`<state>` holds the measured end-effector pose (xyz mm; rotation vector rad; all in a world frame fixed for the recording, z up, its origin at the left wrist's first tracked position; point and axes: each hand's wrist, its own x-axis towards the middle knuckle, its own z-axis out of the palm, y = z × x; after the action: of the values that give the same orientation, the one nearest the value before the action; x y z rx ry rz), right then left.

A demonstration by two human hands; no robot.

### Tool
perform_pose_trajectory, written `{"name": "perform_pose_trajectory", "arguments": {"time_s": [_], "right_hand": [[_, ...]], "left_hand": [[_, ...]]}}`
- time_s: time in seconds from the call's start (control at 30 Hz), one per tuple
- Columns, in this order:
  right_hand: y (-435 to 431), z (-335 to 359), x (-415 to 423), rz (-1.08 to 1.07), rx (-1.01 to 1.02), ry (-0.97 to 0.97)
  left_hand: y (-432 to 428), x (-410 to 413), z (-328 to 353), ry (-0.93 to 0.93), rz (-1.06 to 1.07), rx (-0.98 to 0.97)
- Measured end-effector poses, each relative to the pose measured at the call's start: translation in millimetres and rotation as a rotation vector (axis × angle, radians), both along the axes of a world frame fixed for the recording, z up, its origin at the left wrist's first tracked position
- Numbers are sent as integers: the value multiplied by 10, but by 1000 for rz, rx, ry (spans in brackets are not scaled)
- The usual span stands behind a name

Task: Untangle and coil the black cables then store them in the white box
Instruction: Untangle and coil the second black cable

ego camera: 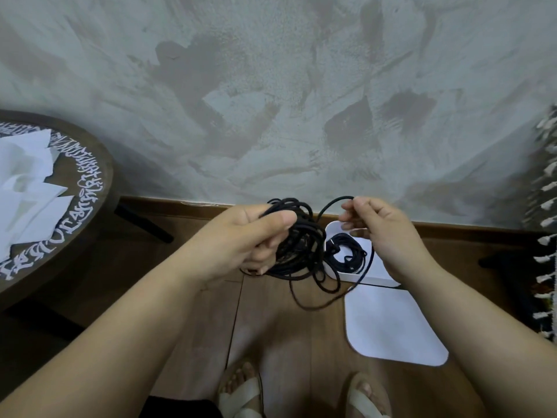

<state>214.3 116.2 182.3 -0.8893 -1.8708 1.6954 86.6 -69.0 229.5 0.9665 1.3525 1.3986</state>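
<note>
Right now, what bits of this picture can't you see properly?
Head view:
- Black cable bundle: the left hand gripping it covers part, so remaining knots are unclear.
- White box: the right hand, pinching a loose strand, hides part of it.
- Cable ends: too small and blurred to find.
- Round table: cut off by the left edge.
</note>
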Motion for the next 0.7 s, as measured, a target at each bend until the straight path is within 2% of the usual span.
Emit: {"name": "perform_pose_trajectory", "arguments": {"time_s": [0.2,0.27,0.33,0.43,0.53,0.6,0.7], "right_hand": [[-85,-335,-18,5,81,-222],[-230,-380,-26,175,237,-294],[-384,-402,-29,446,335,-305],[-571,-404,21,769,-46,-273],[-647,-375,13,954,-260,-343],[-643,-321,-6,877,-433,-342],[-468,-298,-23,578,-688,-329]], "left_hand": [[51,120,110,-259,74,116],[93,143,93,-326,121,136],[125,141,80,-392,177,157],[156,109,67,-415,327,174],[169,32,21,-297,476,142],[156,-27,-17,-203,519,107],[132,-73,-38,-158,510,74]]}}
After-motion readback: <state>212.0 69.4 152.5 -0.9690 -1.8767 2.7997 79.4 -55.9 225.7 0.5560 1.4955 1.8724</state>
